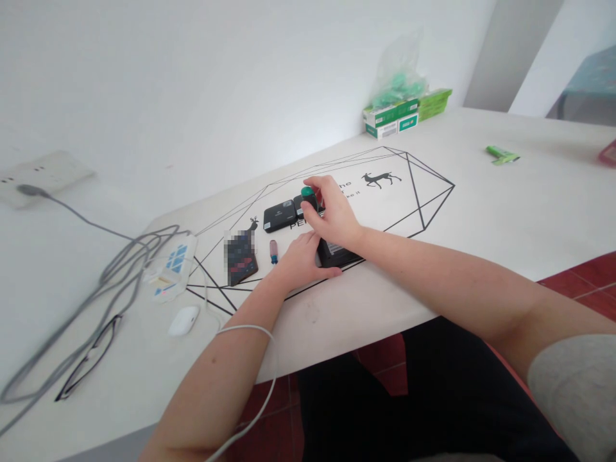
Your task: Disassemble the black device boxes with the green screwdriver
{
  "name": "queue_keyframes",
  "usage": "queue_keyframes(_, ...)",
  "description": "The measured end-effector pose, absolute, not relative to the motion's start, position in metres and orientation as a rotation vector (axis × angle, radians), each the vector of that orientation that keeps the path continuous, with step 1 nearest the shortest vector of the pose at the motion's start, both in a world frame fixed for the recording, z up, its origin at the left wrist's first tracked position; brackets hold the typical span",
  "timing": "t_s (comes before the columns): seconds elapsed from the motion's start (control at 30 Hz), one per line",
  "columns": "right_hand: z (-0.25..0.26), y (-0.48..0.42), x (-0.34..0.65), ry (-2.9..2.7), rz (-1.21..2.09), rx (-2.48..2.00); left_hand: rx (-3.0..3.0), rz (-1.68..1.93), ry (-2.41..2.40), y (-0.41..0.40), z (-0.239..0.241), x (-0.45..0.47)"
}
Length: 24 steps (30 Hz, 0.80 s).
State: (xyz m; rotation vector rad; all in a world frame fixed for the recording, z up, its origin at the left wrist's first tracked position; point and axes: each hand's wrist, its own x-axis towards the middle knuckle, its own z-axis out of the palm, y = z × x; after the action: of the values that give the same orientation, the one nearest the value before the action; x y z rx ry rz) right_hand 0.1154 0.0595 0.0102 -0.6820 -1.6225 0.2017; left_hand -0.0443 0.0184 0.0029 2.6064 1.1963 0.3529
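Observation:
My right hand (332, 215) is closed around a green-topped tool handle (308, 192), held upright over a small black device (304, 204). My left hand (303, 260) rests on the white table (481, 212), fingers pressed against the side of a black box (337, 253) near the table's front edge. A second flat black device (280, 215) lies just left of the tool. A small blue-and-red screwdriver (274, 251) lies left of my left hand.
A dark phone (240, 256) lies left of the screwdriver. Further left are a power strip (173, 266) with grey cables, a white mouse (183, 320) and glasses (89, 359). Green boxes (404, 115) stand at the back wall; a green lighter (500, 154) lies far right.

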Motion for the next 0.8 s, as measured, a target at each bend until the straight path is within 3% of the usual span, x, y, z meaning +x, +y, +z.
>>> queue_keyframes(0.8, 0.0107, 0.0581, 0.1162, -1.644, 0.226, -0.645, 2.604, 0.352, 1.207, 0.0192, -0.0002, -0.0464)
